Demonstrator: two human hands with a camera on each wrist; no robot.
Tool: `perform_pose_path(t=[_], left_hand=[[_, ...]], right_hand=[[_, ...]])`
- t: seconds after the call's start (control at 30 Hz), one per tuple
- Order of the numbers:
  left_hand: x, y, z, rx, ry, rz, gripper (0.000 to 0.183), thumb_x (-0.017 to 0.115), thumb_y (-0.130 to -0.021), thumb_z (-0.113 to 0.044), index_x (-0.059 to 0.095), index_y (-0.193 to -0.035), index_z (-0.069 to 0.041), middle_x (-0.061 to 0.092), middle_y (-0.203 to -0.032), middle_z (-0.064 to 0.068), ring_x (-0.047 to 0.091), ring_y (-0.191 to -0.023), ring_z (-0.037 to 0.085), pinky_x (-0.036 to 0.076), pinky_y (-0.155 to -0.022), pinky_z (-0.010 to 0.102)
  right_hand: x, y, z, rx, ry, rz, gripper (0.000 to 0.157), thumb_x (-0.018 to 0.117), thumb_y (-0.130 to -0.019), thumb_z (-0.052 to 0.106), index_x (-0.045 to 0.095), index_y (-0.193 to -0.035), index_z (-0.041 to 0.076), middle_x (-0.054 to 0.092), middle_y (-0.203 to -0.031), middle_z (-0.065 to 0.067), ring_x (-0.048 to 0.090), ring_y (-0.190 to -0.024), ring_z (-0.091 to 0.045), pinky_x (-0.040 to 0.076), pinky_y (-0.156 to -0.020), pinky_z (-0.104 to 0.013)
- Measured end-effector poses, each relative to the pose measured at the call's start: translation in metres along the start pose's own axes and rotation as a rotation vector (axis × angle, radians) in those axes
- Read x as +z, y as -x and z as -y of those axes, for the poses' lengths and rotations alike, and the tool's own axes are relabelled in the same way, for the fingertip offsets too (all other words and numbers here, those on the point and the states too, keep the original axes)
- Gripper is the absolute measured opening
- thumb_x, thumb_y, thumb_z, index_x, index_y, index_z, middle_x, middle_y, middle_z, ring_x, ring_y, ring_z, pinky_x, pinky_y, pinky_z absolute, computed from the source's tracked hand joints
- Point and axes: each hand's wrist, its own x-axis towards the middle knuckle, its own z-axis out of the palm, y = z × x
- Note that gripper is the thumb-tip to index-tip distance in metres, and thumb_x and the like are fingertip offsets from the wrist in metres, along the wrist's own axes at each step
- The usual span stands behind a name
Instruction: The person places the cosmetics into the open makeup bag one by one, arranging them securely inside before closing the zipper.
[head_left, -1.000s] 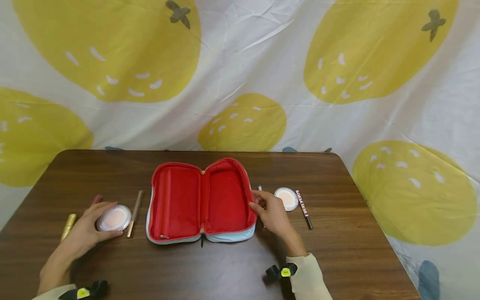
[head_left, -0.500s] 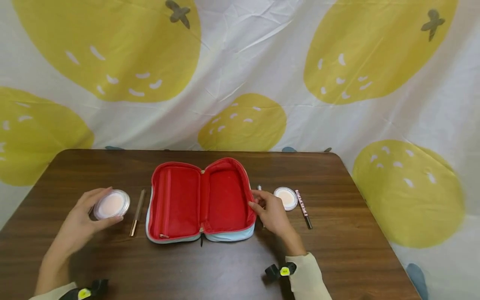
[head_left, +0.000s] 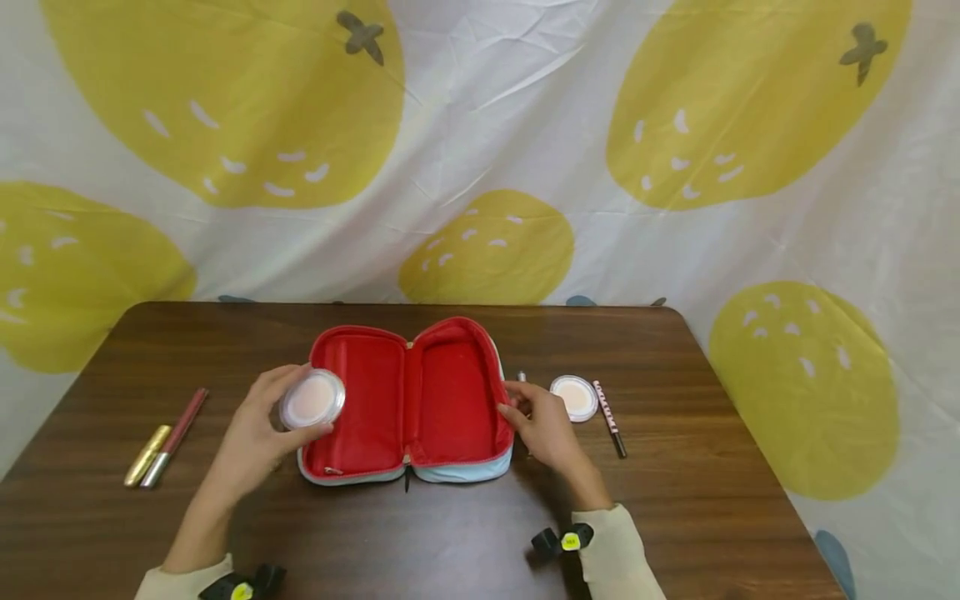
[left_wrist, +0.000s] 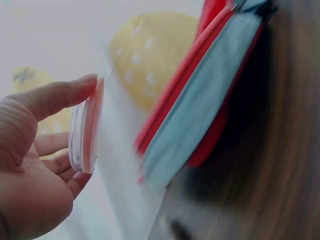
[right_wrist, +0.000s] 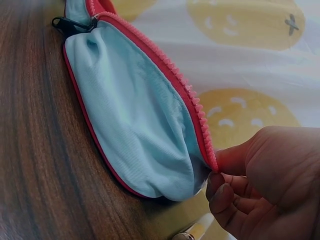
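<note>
The left hand (head_left: 253, 435) pinches a round compact (head_left: 312, 398) by its rim between thumb and fingers, holding it in the air; in the head view it overlaps the outer edge of the pouch's left half, while the left wrist view shows it apart from the pouch. The disc's pale face is turned toward the head camera, and the left wrist view catches it edge-on.

The pouch (head_left: 462, 472) lies open on the table (head_left: 390, 542), its long axis running left to right and its red lining facing up. The fold runs away from the person, with a black zip pull (head_left: 407, 481) at the near end. The right hand (head_left: 543, 421) pinches the right-hand zip edge.

At far left, a gold tube (head_left: 147, 456) and a red tube (head_left: 175, 438) slant side by side, far ends rightward, the latter's silver end nearest the person. Right of the pouch are a second compact (head_left: 575, 397), lying flat, and a patterned pencil (head_left: 610, 418), dark end toward the person. A slim item (head_left: 522, 377) behind the right hand is mostly hidden, possibly another pencil.
</note>
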Motion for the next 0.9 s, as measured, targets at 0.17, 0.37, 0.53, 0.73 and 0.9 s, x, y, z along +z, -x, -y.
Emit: perform_pose_path(t=[0.17,0.37,0.53,0.73,0.9], left_hand=[[0.026,-0.008,-0.01,0.0,0.026,0.049,0.073,0.082,-0.075,-0.015,0.046,-0.138,-0.002,0.041,-0.135,0.016,0.04,-0.118,0.034,0.04,-0.092,0.058],[0.05,-0.017,-0.018,0.049,0.029,0.071,0.074,0.083,-0.072,-0.014,0.048,-0.135,0.0,0.044,-0.133,0.016,0.042,-0.118,0.033,0.043,-0.091,0.055],[0.073,-0.024,-0.023,0.052,0.065,0.102,0.074,0.084,-0.07,-0.013,0.05,-0.135,-0.001,0.045,-0.132,0.014,0.043,-0.118,0.031,0.048,-0.087,0.049],[0.102,-0.028,-0.031,0.018,0.081,0.158,0.075,0.085,-0.069,-0.015,0.051,-0.134,-0.002,0.046,-0.133,0.012,0.043,-0.119,0.029,0.05,-0.085,0.046],[0.121,-0.032,-0.037,0.007,0.081,0.191,0.074,0.086,-0.066,-0.013,0.054,-0.132,-0.001,0.047,-0.131,0.01,0.043,-0.118,0.027,0.05,-0.085,0.045]], right_hand=[[0.0,-0.001,0.001,-0.004,0.002,-0.003,0.03,0.073,-0.083,0.004,0.068,-0.113,0.001,0.058,-0.076,0.0,0.055,-0.066,-0.012,0.046,-0.059,-0.024],[-0.001,-0.002,0.001,-0.002,-0.003,0.0,0.03,0.073,-0.083,0.004,0.068,-0.113,0.001,0.059,-0.076,-0.001,0.056,-0.066,-0.013,0.046,-0.058,-0.024],[-0.002,-0.001,0.001,0.008,-0.001,0.008,0.03,0.073,-0.084,0.006,0.067,-0.113,0.002,0.059,-0.077,-0.001,0.056,-0.067,-0.013,0.046,-0.058,-0.025],[-0.002,0.0,-0.001,0.009,-0.004,0.005,0.03,0.073,-0.083,0.004,0.068,-0.113,0.001,0.059,-0.077,-0.001,0.056,-0.067,-0.013,0.047,-0.059,-0.025],[-0.002,0.0,0.0,0.006,-0.008,0.006,0.03,0.073,-0.083,0.004,0.067,-0.113,0.001,0.06,-0.077,-0.001,0.057,-0.067,-0.013,0.047,-0.059,-0.025]])
